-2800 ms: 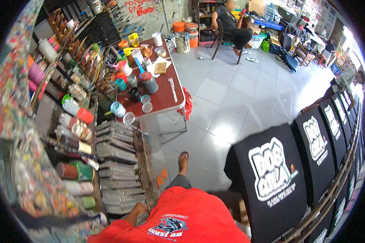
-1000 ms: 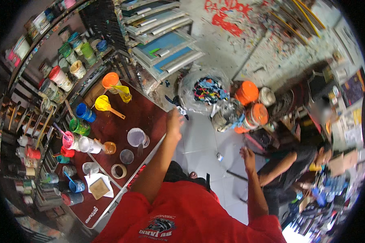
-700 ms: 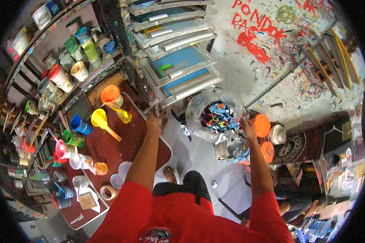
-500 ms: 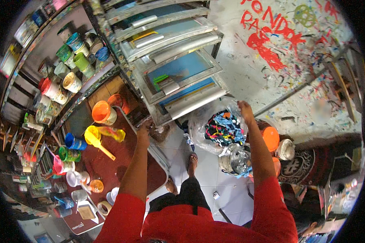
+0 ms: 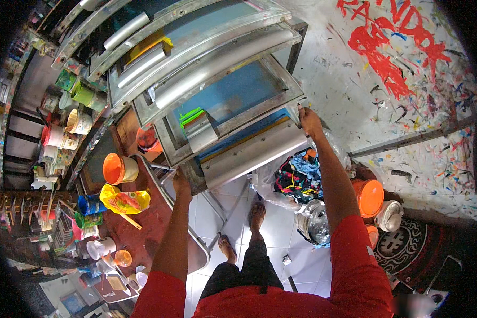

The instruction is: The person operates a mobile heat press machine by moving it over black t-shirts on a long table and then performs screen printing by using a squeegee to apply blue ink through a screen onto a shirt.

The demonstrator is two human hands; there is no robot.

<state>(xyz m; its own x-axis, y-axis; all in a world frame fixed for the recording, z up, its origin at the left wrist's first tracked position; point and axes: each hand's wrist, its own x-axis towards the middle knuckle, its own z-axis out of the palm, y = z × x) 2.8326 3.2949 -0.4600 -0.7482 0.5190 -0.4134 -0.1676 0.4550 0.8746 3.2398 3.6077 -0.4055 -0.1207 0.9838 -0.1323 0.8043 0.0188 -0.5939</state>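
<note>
A rack holds stacked screen printing frames with metal edges and blue mesh. At the right end of the lowest screen printing frame, my right hand has its fingers closed on the edge. My left hand is closed at the same frame's left corner, its fingertips partly hidden. A broad silver bar lies along this frame's front. Just above, another frame carries a silver squeegee beside bright green ink.
At left, a brown table holds an orange paint bucket, a yellow scoop and several pots. Paint shelves stand beyond. A plastic bag of cloth scraps and orange-lidded buckets sit on the floor at right.
My right hand has moved up and left onto the frame's right end. My left hand has come to its left corner. The rack appears larger and closer, and my feet have shifted.
</note>
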